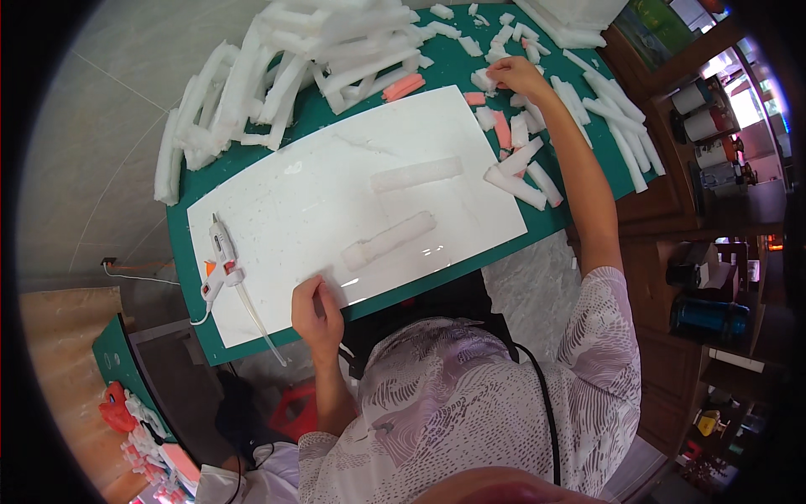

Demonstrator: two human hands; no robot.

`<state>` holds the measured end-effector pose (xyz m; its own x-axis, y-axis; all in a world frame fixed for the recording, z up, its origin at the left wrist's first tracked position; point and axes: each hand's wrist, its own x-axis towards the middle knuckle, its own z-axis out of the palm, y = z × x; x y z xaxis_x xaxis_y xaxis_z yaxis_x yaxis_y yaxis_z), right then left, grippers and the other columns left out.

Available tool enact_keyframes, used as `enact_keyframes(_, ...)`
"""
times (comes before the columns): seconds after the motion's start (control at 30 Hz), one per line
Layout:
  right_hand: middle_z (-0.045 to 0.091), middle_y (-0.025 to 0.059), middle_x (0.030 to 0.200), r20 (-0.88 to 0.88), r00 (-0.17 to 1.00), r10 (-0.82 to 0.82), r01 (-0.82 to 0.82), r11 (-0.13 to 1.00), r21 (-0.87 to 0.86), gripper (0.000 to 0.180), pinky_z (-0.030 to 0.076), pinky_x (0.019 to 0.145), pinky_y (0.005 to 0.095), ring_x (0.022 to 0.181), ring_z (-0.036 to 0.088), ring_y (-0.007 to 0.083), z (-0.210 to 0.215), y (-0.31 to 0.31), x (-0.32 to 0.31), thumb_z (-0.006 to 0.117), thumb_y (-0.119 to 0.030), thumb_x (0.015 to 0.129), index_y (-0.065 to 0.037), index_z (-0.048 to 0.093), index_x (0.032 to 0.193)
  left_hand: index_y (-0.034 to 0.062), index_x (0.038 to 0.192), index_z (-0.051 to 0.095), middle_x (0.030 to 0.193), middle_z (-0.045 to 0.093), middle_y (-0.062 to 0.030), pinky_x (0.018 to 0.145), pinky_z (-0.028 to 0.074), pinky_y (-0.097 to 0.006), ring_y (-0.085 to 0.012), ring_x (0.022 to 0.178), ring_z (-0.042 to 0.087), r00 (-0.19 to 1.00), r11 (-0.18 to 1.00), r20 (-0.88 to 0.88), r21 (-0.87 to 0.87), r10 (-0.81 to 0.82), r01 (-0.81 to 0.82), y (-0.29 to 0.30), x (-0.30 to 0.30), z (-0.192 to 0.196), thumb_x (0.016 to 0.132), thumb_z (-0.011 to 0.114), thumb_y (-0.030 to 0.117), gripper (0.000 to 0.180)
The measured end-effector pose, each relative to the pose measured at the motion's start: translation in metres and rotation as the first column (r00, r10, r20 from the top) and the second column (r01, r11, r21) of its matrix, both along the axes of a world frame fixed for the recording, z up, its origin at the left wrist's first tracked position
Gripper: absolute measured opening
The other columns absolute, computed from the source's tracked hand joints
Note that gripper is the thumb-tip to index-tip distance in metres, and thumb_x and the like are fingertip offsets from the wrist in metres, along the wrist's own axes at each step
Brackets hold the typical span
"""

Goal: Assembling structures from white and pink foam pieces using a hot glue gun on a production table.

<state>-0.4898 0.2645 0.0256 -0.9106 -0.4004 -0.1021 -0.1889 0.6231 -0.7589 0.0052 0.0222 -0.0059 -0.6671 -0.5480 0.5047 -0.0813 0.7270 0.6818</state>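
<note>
My right hand (519, 77) reaches to the far right of the table, its fingertips closed on a small white foam piece (484, 81) among other scraps. Near the front edge of a glossy white board (285, 218), my left hand (317, 314) rests with its fingers curled in and nothing seen in them. Two white foam strips lie apart on the board: one farther back (417, 175), one nearer me (389, 239) and set at a slant. To the left, a white glue gun (222, 256) lies on the board, a clear glue stick (260, 323) trailing from its back.
A tall heap of white foam frames (277, 76) covers the back left of the green table (189, 189). Pink foam pieces (404, 86) lie beside it. Long foam strips (617, 118) are at the right edge. Wooden shelves (672, 336) stand at the right.
</note>
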Motion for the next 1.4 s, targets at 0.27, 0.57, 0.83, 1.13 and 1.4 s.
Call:
enact_keyframes(0.27, 0.068, 0.005, 0.087, -0.065, 0.997, 0.037, -0.034, 0.998, 0.044, 0.035, 0.052, 0.069, 0.0243, 0.073, 0.063, 0.0128, 0.003, -0.005, 0.008, 0.071, -0.025, 0.084, 0.001, 0.068, 0.107, -0.0035, 0.097, 0.064, 0.089, 0.065, -0.0162, 0.07, 0.051, -0.032, -0.0266, 0.076, 0.064, 1.0, 1.0, 0.016, -0.007, 0.0, 0.0, 0.0, 0.0, 0.0, 0.086, 0.06, -0.004, 0.011)
enact_keyframes(0.57, 0.07, 0.0133, 0.097, -0.003, 0.997, 0.082, -0.082, 0.997, -0.004, 0.05, 0.053, 0.072, 0.0286, 0.081, 0.067, 0.0171, -0.007, -0.002, 0.001, 0.074, -0.026, 0.076, -0.002, 0.065, 0.119, -0.0035, 0.097, 0.063, 0.088, 0.065, -0.0158, 0.069, 0.051, -0.032, -0.0264, 0.076, 0.063, 1.0, 1.0, -0.005, -0.013, -0.007, 0.007, -0.001, -0.002, -0.003, 0.086, 0.061, -0.005, 0.012)
enact_keyframes(0.83, 0.067, 0.011, 0.107, -0.228, 0.943, 0.243, -0.265, 0.961, -0.074, 0.052, 0.051, 0.084, 0.03, 0.095, 0.062, 0.0172, 0.049, -0.01, 0.085, 0.075, -0.021, 0.077, -0.005, 0.063, 0.125, -0.0036, 0.097, 0.063, 0.088, 0.065, -0.0158, 0.071, 0.05, -0.032, -0.0267, 0.078, 0.063, 1.0, 0.999, -0.021, 0.042, -0.011, 0.012, 0.0, 0.002, 0.001, 0.085, 0.061, -0.005, 0.012)
enact_keyframes(1.13, 0.063, 0.0057, 0.101, -0.421, 0.858, 0.294, -0.404, 0.892, -0.201, 0.047, 0.049, 0.085, 0.0274, 0.091, 0.06, 0.0159, 0.086, -0.009, 0.205, 0.067, 0.0, 0.082, -0.007, 0.06, 0.128, -0.0022, 0.101, 0.063, 0.091, 0.065, -0.0174, 0.072, 0.051, -0.036, -0.0327, 0.08, 0.063, 0.969, 0.977, -0.132, -0.06, -0.209, 0.203, 0.02, -0.032, 0.029, 0.08, 0.064, -0.008, 0.022)
enact_keyframes(1.4, 0.062, 0.0122, 0.107, -0.402, 0.885, 0.232, -0.284, 0.956, -0.072, 0.037, 0.05, 0.082, 0.0319, 0.089, 0.06, 0.0251, 0.041, -0.004, 0.199, 0.063, -0.003, 0.084, -0.005, 0.061, 0.12, -0.0022, 0.104, 0.063, 0.095, 0.065, -0.0187, 0.074, 0.051, -0.037, -0.0331, 0.084, 0.063, 0.954, 0.96, -0.113, -0.007, -0.277, 0.278, 0.016, -0.041, 0.031, 0.08, 0.063, -0.006, 0.024)
